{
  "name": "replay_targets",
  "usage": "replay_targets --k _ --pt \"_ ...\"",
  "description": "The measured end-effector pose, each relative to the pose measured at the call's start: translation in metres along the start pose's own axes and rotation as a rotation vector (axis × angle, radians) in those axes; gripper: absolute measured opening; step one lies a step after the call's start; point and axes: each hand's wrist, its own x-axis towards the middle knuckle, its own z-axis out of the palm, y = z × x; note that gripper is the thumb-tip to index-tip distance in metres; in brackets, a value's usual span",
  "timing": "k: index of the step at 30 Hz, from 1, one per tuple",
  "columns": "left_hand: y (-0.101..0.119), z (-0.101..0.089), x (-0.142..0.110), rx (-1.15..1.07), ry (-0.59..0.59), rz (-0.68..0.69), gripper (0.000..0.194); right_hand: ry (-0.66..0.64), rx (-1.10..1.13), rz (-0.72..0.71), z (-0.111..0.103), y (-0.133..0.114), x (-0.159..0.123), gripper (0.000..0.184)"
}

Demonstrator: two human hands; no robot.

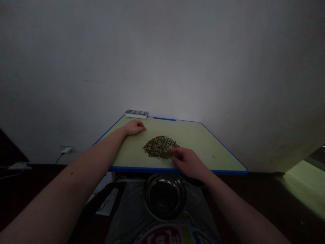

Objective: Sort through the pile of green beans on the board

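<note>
A loose pile of small dark and pale seeds or grains (159, 146) lies spread on the pale yellow board table (198, 139). Over the pile's right edge reaches my right hand (189, 162), thumb and fingers bent and apart at the grains. My left hand (134, 127) rests on the table's far left part, its fingers curled closed and nothing visible in them. In my lap, just below the table's near edge, sits a round shiny metal bowl (165, 215); its inside is dark, so its contents cannot be made out.
A white box with a dark, patterned top (136, 114) stands at the table's back left corner, against the grey wall (162, 61). Blue edging (152, 169) runs round the table. A small dark speck lies at right. A plug with a cable (66, 150) is on the wall at left.
</note>
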Motion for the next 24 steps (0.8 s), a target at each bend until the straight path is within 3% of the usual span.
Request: replay_targets --k 6,18,24 --pt "0.001 -0.001 -0.001 0.005 -0.004 0.007 0.035 0.038 -0.051 0.008 0.005 -0.008 0.008 0.029" --pt "0.0 0.0 0.0 0.021 -0.01 0.001 0.036 0.056 -0.084 0.041 -0.009 0.012 -0.001 0.029" --pt "-0.001 0.0 0.0 0.017 0.003 0.007 0.033 0.005 -0.015 0.046 -0.017 0.022 -0.009 0.029"
